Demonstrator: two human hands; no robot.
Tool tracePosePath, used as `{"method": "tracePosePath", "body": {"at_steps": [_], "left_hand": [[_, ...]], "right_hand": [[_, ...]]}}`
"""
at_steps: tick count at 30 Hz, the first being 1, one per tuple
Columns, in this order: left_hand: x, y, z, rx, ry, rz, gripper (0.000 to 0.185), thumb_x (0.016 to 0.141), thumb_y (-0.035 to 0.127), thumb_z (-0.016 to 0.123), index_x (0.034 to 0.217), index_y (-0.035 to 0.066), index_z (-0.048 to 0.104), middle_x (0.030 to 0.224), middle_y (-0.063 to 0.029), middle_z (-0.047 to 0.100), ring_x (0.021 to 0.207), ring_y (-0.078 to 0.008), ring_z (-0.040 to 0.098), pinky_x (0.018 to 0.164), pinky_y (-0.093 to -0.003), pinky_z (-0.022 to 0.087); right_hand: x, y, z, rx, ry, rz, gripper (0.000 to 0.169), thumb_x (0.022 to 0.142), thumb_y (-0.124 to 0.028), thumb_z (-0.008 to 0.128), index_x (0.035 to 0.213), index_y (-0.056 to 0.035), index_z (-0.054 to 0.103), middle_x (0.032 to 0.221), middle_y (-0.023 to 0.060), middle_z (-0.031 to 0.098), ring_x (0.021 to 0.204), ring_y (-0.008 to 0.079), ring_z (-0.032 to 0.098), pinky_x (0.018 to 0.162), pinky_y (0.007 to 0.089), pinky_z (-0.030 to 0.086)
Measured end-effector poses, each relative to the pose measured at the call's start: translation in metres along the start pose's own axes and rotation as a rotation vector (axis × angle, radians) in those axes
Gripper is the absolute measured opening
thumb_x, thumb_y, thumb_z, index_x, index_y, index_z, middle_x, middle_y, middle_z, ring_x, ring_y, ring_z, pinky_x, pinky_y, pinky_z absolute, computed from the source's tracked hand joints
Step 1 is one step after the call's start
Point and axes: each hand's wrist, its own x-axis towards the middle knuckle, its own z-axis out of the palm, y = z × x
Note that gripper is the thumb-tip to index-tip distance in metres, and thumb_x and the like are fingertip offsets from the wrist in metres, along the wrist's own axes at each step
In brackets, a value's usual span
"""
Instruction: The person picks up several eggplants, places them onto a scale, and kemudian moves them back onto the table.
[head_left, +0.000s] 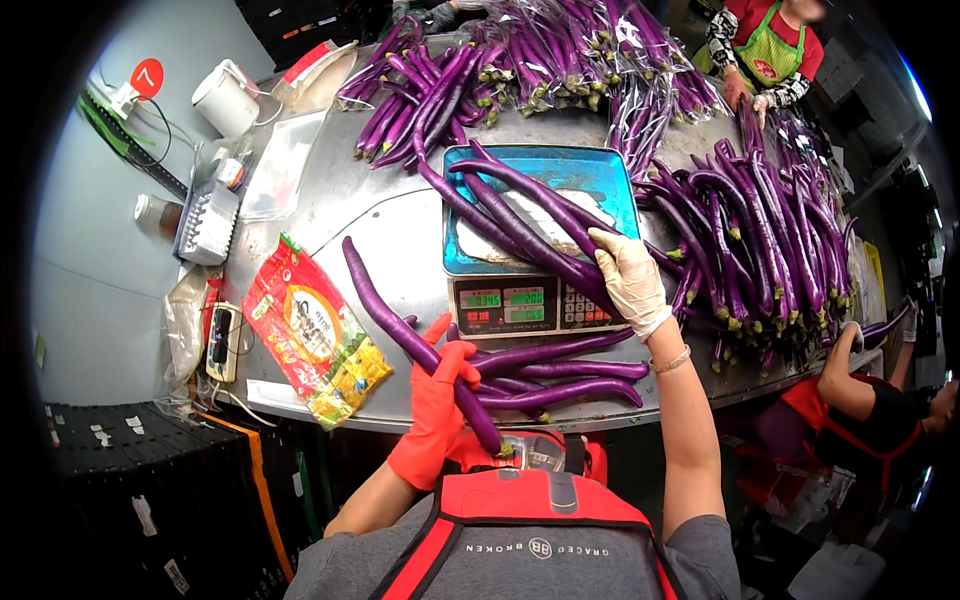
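My left hand (439, 401), in a red rubber glove, grips a long purple eggplant (397, 322) slantwise in front of my apron. On the right, my right hand (631, 281), in a pale disposable glove, has its fingers closed round long eggplants (525, 232) lying across the blue pan (540, 156) of a digital scale. How many it grasps I cannot tell. Under the pan, the scale's panel (506, 307) has lit green digits and a keypad. Several loose eggplants (570, 349) lie between the scale and the table's near edge.
Right of the scale lies a large eggplant heap (757, 232); bagged eggplants (547, 60) fill the far side. A red-and-yellow packet (315, 330), plastic bags (281, 169) and a white kettle (225, 97) are left. Co-workers stand far right (772, 56) and near right (862, 412).
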Motion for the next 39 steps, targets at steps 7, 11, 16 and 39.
{"method": "tracePosePath", "body": {"at_steps": [7,11,16,39], "left_hand": [[0.003,-0.013,-0.006,-0.115,0.000,0.128,0.064,0.101,0.031,0.063,0.154,0.009,0.033,0.106,-0.0051,0.064,0.079,-0.0111,0.062,0.072,-0.0276,0.054],[-0.002,-0.027,0.010,-0.024,-0.046,0.123,0.067,0.104,0.036,0.056,0.158,0.013,0.025,0.119,-0.0080,0.060,0.102,-0.0190,0.063,0.092,-0.0342,0.052],[-0.020,-0.036,-0.007,0.163,-0.201,0.104,0.057,0.103,0.029,0.058,0.152,0.007,0.039,0.124,-0.0064,0.062,0.103,-0.0137,0.061,0.092,-0.0303,0.050],[0.122,0.057,0.108,1.866,-0.743,1.074,0.119,0.064,0.020,0.090,0.160,0.026,0.020,0.163,-0.0167,0.026,0.150,-0.0413,0.025,0.116,-0.0654,0.025]], "right_hand": [[-0.027,-0.095,-0.029,-0.048,-0.102,-0.124,0.047,0.084,-0.016,0.073,0.128,-0.0040,0.063,0.107,0.0146,0.066,0.098,0.0326,0.061,0.090,0.0441,0.048],[-0.083,-0.141,0.019,0.350,-0.637,0.024,0.073,0.079,-0.016,0.080,0.143,-0.0013,0.047,0.121,0.0191,0.063,0.107,0.0374,0.062,0.095,0.0453,0.047],[-0.106,-0.121,0.038,0.353,-0.501,-0.010,0.064,0.083,-0.005,0.068,0.143,-0.0155,0.048,0.096,0.0120,0.063,0.086,0.0322,0.066,0.073,0.0431,0.054],[-0.176,-0.032,0.001,-0.113,-0.195,0.254,0.042,0.077,-0.012,0.077,0.117,-0.0083,0.068,0.106,0.0109,0.064,0.103,0.0324,0.058,0.092,0.0445,0.045]]}}
